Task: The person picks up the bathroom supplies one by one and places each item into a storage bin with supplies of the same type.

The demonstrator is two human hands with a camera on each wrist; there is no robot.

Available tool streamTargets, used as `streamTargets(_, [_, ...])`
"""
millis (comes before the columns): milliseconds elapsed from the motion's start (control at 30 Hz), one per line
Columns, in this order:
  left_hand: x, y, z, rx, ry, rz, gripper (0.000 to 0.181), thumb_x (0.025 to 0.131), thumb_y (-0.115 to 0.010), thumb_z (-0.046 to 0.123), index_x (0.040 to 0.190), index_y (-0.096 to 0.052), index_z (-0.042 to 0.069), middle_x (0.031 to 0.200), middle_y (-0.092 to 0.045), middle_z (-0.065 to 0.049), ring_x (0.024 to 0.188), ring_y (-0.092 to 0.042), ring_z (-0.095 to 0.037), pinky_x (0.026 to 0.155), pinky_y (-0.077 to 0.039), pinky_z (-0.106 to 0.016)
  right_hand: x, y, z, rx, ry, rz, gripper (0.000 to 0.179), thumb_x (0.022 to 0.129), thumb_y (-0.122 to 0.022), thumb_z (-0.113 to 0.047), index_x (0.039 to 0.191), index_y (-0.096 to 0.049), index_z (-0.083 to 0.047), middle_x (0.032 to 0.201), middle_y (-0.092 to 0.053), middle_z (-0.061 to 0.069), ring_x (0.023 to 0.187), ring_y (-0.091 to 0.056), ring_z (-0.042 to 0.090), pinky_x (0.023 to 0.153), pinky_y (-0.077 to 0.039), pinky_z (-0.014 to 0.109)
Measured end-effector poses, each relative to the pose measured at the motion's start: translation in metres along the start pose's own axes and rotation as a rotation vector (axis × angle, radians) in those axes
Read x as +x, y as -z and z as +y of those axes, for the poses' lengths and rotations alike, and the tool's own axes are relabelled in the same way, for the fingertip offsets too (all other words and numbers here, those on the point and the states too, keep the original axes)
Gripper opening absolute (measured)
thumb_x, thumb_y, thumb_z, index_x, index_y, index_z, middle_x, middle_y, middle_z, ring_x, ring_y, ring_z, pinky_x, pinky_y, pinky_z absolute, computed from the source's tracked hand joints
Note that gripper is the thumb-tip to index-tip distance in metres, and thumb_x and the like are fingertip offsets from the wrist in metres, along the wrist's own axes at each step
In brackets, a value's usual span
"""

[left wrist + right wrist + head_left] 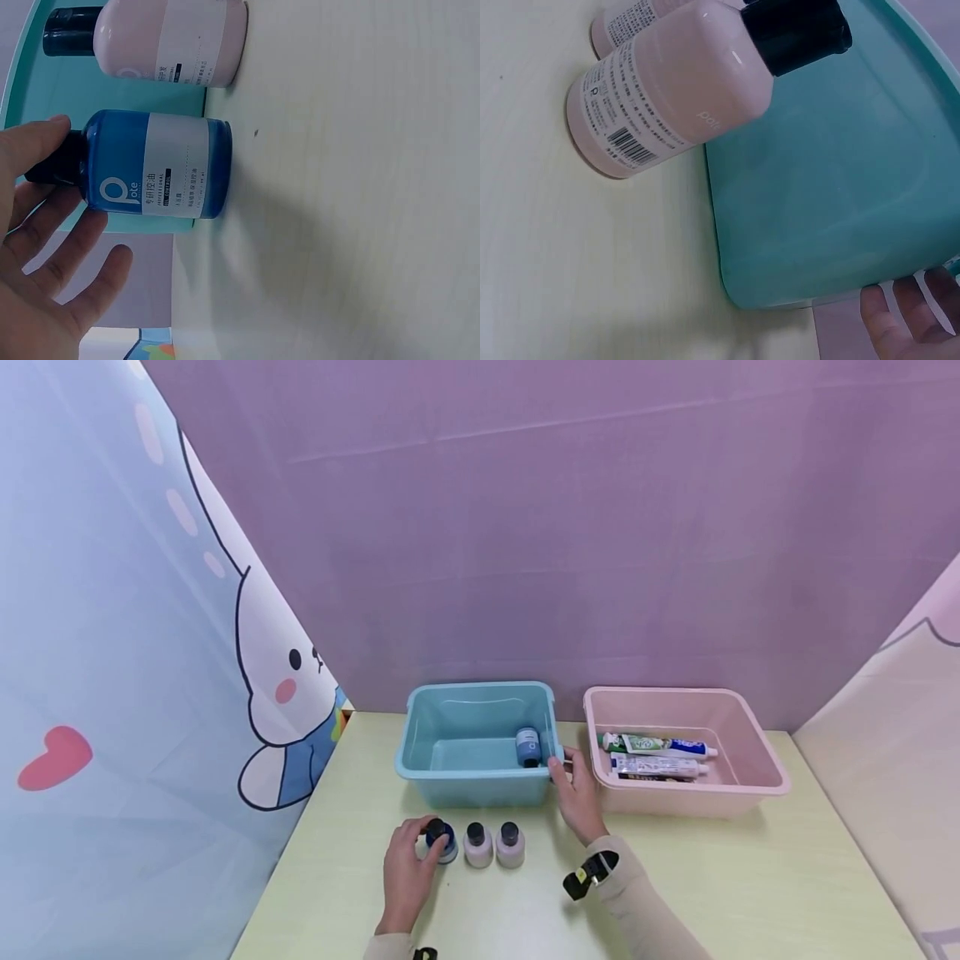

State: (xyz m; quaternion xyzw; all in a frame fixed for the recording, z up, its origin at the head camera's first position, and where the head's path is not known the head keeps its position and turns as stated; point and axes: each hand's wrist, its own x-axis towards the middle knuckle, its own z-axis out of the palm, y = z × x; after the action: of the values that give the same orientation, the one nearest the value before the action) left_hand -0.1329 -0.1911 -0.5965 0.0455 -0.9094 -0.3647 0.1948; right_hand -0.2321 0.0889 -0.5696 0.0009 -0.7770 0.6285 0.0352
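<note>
My left hand pinches the black cap of a blue bottle with a white label, thumb on one side and fingers on the other. The bottle stands upright on the table. To its right are two pale pink bottles with black caps, one nearer and one farther right. Behind them sits a teal plastic bin. Its right rim is held by my right hand, thumb on top and fingers along the outer wall. Inside that bin, at the right, lies another blue bottle.
A pink bin stands right of the teal one, with several toothpaste tubes lying in it. The light wooden table meets a purple cloth wall at the back. Printed cloth hangs at the left.
</note>
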Motion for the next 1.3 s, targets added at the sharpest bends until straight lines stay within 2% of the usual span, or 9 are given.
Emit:
streamTargets(200, [0.001,0.002,-0.001,0.036,-0.048,0.030,0.035,0.085,-0.085,0.023,0.117,-0.072,0.015,0.108,-0.071,0.001,0.101,-0.065,-0.017,0.086,-0.056,-0.044,0.000,0.000,0.000,0.009,-0.024,-0.003,0.057,0.106,-0.045,-0.055,0.146,-0.042,-0.014,0.143,-0.050,0.012,0.133,-0.051,0.032,0.109,-0.050,0.052])
streamTargets(367, [0.002,0.003,0.000,0.036,-0.045,0.021,0.035,0.085,-0.085,0.023,0.116,-0.072,0.015,0.109,-0.071,0.001,0.103,-0.066,-0.018,0.087,-0.056,-0.045,0.001,0.000,-0.001,0.008,-0.016,-0.001,0.057,0.106,-0.045,-0.053,0.146,-0.042,-0.013,0.145,-0.050,0.013,0.132,-0.052,0.032,0.109,-0.051,0.051])
streamTargets(667, [0.006,0.007,0.005,0.000,-0.084,0.028,0.035,0.085,-0.084,0.024,0.116,-0.072,0.012,0.108,-0.071,0.000,0.103,-0.065,-0.019,0.088,-0.055,-0.045,0.000,0.000,-0.003,0.035,-0.020,-0.008,0.054,0.108,-0.045,-0.047,0.148,-0.042,-0.011,0.147,-0.049,0.014,0.135,-0.050,0.033,0.111,-0.049,0.051])
streamTargets(967, [0.014,0.016,0.017,-0.056,-0.072,0.029,0.034,0.086,-0.084,0.024,0.116,-0.072,0.013,0.107,-0.070,0.001,0.104,-0.064,-0.017,0.090,-0.055,-0.044,0.001,0.000,0.000,0.006,-0.023,0.006,0.057,0.106,-0.046,-0.054,0.146,-0.043,-0.014,0.147,-0.050,0.013,0.134,-0.051,0.034,0.108,-0.051,0.053])
streamTargets(1300, [0.023,0.028,0.027,-0.077,-0.159,0.085,0.033,0.086,-0.084,0.024,0.114,-0.071,0.015,0.106,-0.069,0.002,0.101,-0.064,-0.015,0.087,-0.056,-0.041,0.001,0.001,0.000,0.011,-0.041,-0.003,0.054,0.106,-0.047,-0.052,0.145,-0.043,-0.015,0.145,-0.050,0.012,0.133,-0.051,0.033,0.108,-0.051,0.053])
